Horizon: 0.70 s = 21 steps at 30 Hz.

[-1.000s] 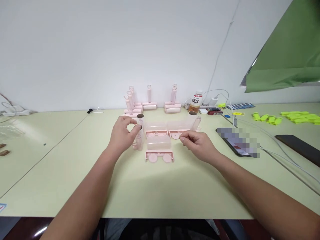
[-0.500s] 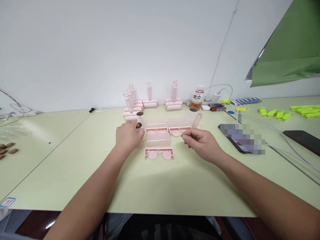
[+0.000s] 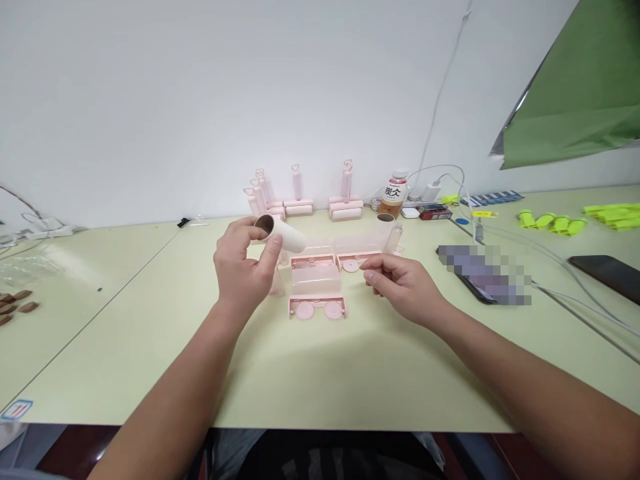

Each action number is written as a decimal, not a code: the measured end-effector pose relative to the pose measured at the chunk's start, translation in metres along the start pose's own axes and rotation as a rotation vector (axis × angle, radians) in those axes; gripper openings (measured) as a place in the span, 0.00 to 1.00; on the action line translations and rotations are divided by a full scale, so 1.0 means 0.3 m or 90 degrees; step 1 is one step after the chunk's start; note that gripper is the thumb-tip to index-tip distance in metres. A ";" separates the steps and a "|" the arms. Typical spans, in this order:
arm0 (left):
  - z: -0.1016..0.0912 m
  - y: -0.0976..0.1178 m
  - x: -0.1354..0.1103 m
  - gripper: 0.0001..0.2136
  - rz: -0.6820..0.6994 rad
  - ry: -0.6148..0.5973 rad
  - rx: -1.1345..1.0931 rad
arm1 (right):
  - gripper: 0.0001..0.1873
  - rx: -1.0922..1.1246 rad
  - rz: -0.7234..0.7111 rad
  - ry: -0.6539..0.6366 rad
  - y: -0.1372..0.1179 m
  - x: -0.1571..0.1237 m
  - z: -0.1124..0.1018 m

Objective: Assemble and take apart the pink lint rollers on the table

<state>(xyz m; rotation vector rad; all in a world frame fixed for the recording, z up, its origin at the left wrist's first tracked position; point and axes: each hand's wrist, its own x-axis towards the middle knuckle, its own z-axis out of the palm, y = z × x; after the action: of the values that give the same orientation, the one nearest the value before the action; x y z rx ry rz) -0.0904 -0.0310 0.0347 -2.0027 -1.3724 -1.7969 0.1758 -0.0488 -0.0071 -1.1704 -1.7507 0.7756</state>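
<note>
My left hand [image 3: 245, 260] grips a white lint roller refill [image 3: 290, 239], a paper roll with a brown cardboard core, tilted with its open end toward me. It is lifted above the table, left of the pink parts. My right hand [image 3: 395, 283] is closed in a pinch beside a pink open case [image 3: 360, 259]; what the fingertips hold, if anything, is hidden. Between my hands lie another pink case [image 3: 317, 308] with two round discs and a clear cover [image 3: 316, 280]. A second roll [image 3: 384, 230] stands upright behind my right hand, next to a pink handle [image 3: 395, 239].
Several assembled pink lint rollers [image 3: 346, 208] stand along the wall. At the back are a drink bottle [image 3: 395, 195] and white cables [image 3: 463, 180]. A phone [image 3: 475, 277] lies to the right, with yellow-green parts [image 3: 550, 223] beyond. Brown pieces [image 3: 20, 295] lie far left.
My left hand has picked up the white roll from among the parts, raised it, drawn it slightly left and tipped it over. My right hand has barely moved.
</note>
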 end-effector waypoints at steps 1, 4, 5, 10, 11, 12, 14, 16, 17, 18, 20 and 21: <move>0.002 0.025 -0.013 0.08 -0.036 0.006 -0.070 | 0.13 0.032 -0.018 -0.017 0.003 -0.003 0.003; 0.026 0.103 -0.078 0.12 -0.212 -0.116 -0.282 | 0.36 0.116 -0.088 -0.107 0.003 -0.020 0.016; 0.038 0.124 -0.105 0.13 -0.263 -0.178 -0.339 | 0.40 0.128 -0.104 -0.135 -0.001 -0.027 0.021; 0.079 0.152 -0.193 0.17 -0.291 -0.417 -0.351 | 0.31 0.069 -0.104 -0.155 -0.023 -0.039 0.032; 0.077 0.149 -0.194 0.19 -0.264 -0.427 -0.264 | 0.30 0.057 -0.095 -0.126 -0.025 -0.035 0.028; 0.072 0.146 -0.191 0.20 -0.230 -0.442 -0.166 | 0.29 0.052 -0.084 -0.089 -0.025 -0.029 0.022; 0.061 0.145 -0.181 0.14 -0.143 -0.519 0.006 | 0.29 0.070 -0.065 -0.010 -0.021 -0.016 0.008; 0.058 0.145 -0.179 0.10 -0.056 -0.644 0.119 | 0.28 0.098 -0.052 0.037 -0.016 -0.004 -0.005; 0.062 0.145 -0.183 0.11 -0.018 -0.698 0.159 | 0.28 0.109 -0.047 0.047 -0.015 0.000 -0.009; 0.069 0.143 -0.191 0.11 0.012 -0.736 0.191 | 0.27 0.115 -0.043 0.049 -0.014 0.002 -0.011; 0.089 0.135 -0.215 0.11 0.053 -0.774 0.232 | 0.27 0.111 -0.041 0.043 -0.016 0.000 -0.008; 0.099 0.129 -0.228 0.12 0.069 -0.779 0.240 | 0.27 0.102 -0.043 0.039 -0.019 -0.003 -0.004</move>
<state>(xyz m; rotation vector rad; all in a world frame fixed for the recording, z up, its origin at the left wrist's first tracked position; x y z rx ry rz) -0.0345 -0.0712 -0.0136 -2.8871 -1.5348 -0.0491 0.1749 -0.0516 -0.0020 -1.0123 -1.6382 0.8153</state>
